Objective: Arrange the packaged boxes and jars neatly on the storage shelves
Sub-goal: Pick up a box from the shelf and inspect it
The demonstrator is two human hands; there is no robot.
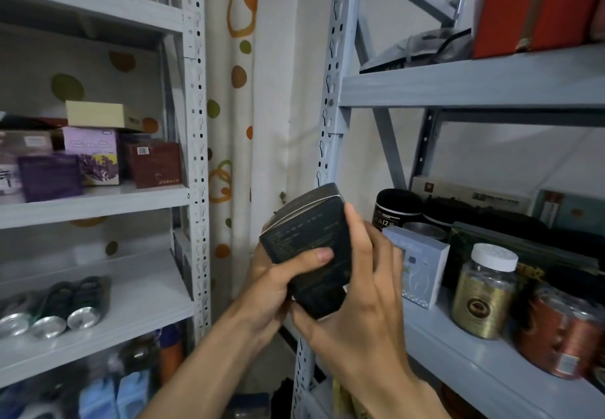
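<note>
A black box (pixel 311 238) with small pale print is held in the gap between two grey shelf units, tilted with its top toward the left. My left hand (pixel 278 284) grips it from the left, thumb across its front face. My right hand (pixel 357 294) grips its right side and lower end. On the right shelf (pixel 458 346) stand a pale blue box (pixel 422 268), a clear jar with a white lid (pixel 484 291), a black jar (pixel 397 206) and copper-coloured tins (pixel 563 333). The left shelf (pixel 98 202) holds purple, lilac and maroon boxes (pixel 154 165).
A spotted curtain (pixel 242 97) hangs behind the gap between the shelf units. Cans (pixel 52 314) lie on the lower left shelf, with blue packs below. A red box (pixel 537 6) and a grey bag stand on the upper right shelf. Perforated uprights (pixel 196 124) flank the gap.
</note>
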